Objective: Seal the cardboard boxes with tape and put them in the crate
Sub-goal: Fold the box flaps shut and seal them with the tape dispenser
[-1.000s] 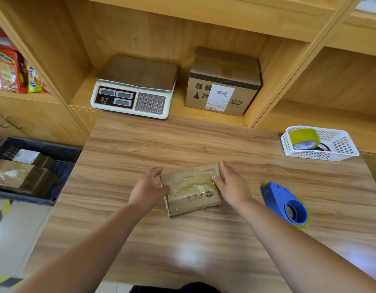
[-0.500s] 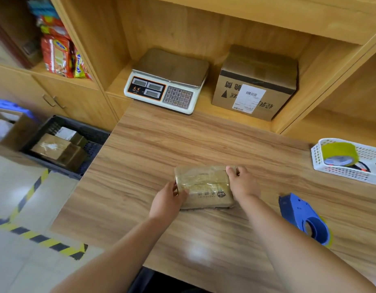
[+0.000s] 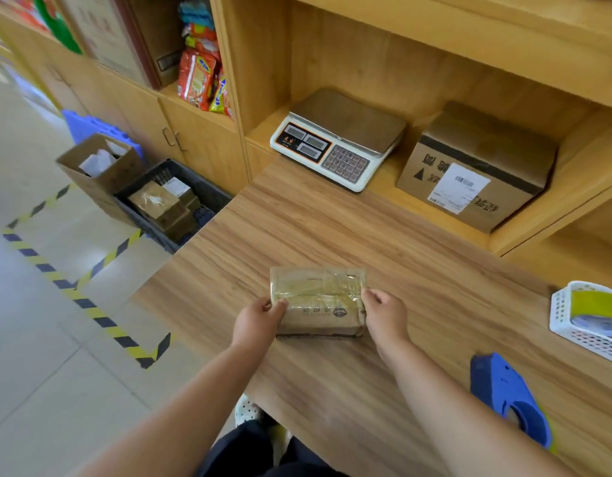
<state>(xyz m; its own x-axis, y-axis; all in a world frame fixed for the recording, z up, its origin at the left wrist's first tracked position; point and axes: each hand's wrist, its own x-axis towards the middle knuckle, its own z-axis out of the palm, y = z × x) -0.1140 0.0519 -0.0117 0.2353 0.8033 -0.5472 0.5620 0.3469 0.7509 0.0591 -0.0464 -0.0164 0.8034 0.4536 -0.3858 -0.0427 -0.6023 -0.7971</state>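
Note:
A small brown cardboard box (image 3: 318,301), its top covered in clear tape, is at the middle of the wooden table (image 3: 418,280). My left hand (image 3: 258,323) grips its left end and my right hand (image 3: 383,316) grips its right end. A dark plastic crate (image 3: 215,196) stands on the floor left of the table, with several taped boxes (image 3: 156,204) inside. The blue tape dispenser (image 3: 511,404) lies on the table to the right of my right arm.
A white basket (image 3: 559,318) holding a yellow tape roll (image 3: 597,309) sits at the table's right edge. On the shelf behind stand a scale (image 3: 339,139) and a labelled carton (image 3: 476,166). An open carton (image 3: 98,166) stands behind the crate, by yellow-black floor tape.
The view has swung left, bringing the crate and floor further into sight. Both hands shifted from the box's top edge to its two ends and kept hold of it.

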